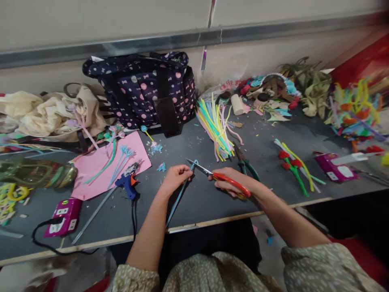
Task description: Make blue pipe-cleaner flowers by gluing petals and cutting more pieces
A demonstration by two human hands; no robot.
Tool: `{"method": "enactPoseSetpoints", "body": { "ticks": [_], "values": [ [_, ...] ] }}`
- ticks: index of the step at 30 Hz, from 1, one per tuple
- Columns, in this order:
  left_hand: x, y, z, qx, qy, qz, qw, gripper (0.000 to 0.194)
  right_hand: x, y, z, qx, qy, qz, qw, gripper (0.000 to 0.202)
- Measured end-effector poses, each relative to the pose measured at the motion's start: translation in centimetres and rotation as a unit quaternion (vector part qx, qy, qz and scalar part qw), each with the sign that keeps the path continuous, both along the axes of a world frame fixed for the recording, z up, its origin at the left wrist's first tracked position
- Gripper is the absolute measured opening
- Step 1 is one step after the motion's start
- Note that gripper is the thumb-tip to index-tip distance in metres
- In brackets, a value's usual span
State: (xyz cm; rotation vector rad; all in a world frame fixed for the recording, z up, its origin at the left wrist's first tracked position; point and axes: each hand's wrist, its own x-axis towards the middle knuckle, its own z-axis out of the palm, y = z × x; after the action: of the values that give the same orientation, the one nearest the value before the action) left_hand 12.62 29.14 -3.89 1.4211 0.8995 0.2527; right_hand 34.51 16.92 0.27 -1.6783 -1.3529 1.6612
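My left hand [177, 178] pinches a blue pipe cleaner [179, 200] close to its upper end; the rest hangs down past the table's front edge. Scissors with red-orange handles [232, 183] are gripped in my right hand [227, 182]. Their blades point left, parted slightly, at the bent upper tip of the pipe cleaner. Small blue clippings [161, 166] lie just left of the blades. Behind my right hand is a bundle of pastel pipe cleaners [217, 129], with green-handled pliers [243, 162] beside it.
A blue glue gun [129, 185] and pink paper [91, 174] lie left, near a purple power socket [64, 217] and a glass bottle [36, 172]. A patterned bag [142, 89] with a phone [167, 117] stands behind. Red-and-green pipe-cleaner flowers [294, 166] and another purple socket [336, 166] are right.
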Motion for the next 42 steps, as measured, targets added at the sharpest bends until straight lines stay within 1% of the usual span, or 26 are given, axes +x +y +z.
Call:
{"method": "enactPoseSetpoints", "body": {
  "ticks": [3, 7, 11, 14, 17, 20, 22, 23, 24, 26, 27, 28, 30, 33, 35, 38, 40, 42],
  "values": [
    [0.0, 0.0, 0.2, -0.006, 0.011, 0.005, 1.0, 0.026, -0.1, 0.1, -0.4, 0.028, -0.004, 0.003, 1.0, 0.025],
    [-0.2, 0.2, 0.1, -0.002, 0.024, 0.005, 1.0, 0.031, -0.5, 0.1, -0.8, 0.051, -0.012, -0.014, 0.999, 0.024],
    [-0.4, 0.3, 0.2, -0.001, 0.019, 0.006, 1.0, 0.034, -0.4, -0.1, -1.2, 0.071, 0.008, 0.003, 0.997, 0.025],
    [-0.4, 0.3, 0.5, -0.001, 0.026, 0.032, 0.999, 0.036, 0.1, -0.3, -1.7, 0.064, 0.043, 0.003, 0.997, 0.028],
    [-0.3, 0.6, 0.9, 0.029, 0.042, 0.071, 0.996, 0.034, 0.7, -0.6, -2.2, 0.063, 0.078, -0.027, 0.995, 0.031],
    [-0.3, 1.7, 1.2, 0.095, 0.074, 0.1, 0.988, 0.029, 1.0, -0.6, -2.4, 0.08, 0.117, -0.095, 0.985, 0.039],
    [-0.2, 2.6, 1.4, 0.17, 0.119, 0.098, 0.973, 0.024, 1.0, -0.5, -2.3, 0.096, 0.16, -0.14, 0.972, 0.045],
    [-0.1, 3.1, 1.6, 0.229, 0.149, 0.089, 0.958, 0.019, 1.0, -0.4, -2.1, 0.106, 0.181, -0.159, 0.965, 0.047],
    [0.2, 3.6, 1.8, 0.291, 0.182, 0.078, 0.936, 0.019, 0.9, -0.3, -2.0, 0.115, 0.198, -0.179, 0.957, 0.049],
    [1.0, 4.3, 2.2, 0.394, 0.238, 0.068, 0.885, 0.027, 1.0, 0.0, -1.8, 0.126, 0.22, -0.222, 0.941, 0.051],
    [1.6, 4.6, 2.4, 0.426, 0.256, 0.06, 0.866, 0.028, 1.1, 0.1, -1.8, 0.13, 0.228, -0.244, 0.933, 0.053],
    [2.3, 4.9, 2.6, 0.439, 0.272, 0.047, 0.855, 0.024, 1.2, 0.2, -1.9, 0.132, 0.235, -0.265, 0.926, 0.054],
    [3.8, 5.7, 2.7, 0.436, 0.312, 0.023, 0.844, 0.011, 1.4, 0.4, -2.2, 0.135, 0.252, -0.288, 0.914, 0.054],
    [5.7, 7.3, 2.3, 0.417, 0.359, 0.02, 0.835, 0.015, 1.6, 0.5, -2.6, 0.133, 0.279, -0.287, 0.907, 0.052],
    [6.4, 8.4, 2.0, 0.394, 0.357, 0.012, 0.847, 0.017, 1.5, 0.5, -2.8, 0.123, 0.291, -0.278, 0.907, 0.051],
    [7.1, 10.0, 1.9, 0.372, 0.347, -0.024, 0.861, 0.015, 1.1, 0.4, -2.8, 0.105, 0.299, -0.264, 0.911, 0.049],
    [7.8, 11.0, 2.2, 0.375, 0.336, -0.043, 0.863, 0.015, 0.9, 0.4, -2.6, 0.097, 0.307, -0.265, 0.909, 0.048],
    [9.0, 11.9, 2.8, 0.396, 0.323, -0.044, 0.859, 0.015, 0.8, 0.4, -2.3, 0.092, 0.317, -0.268, 0.905, 0.048]
  ]
}}
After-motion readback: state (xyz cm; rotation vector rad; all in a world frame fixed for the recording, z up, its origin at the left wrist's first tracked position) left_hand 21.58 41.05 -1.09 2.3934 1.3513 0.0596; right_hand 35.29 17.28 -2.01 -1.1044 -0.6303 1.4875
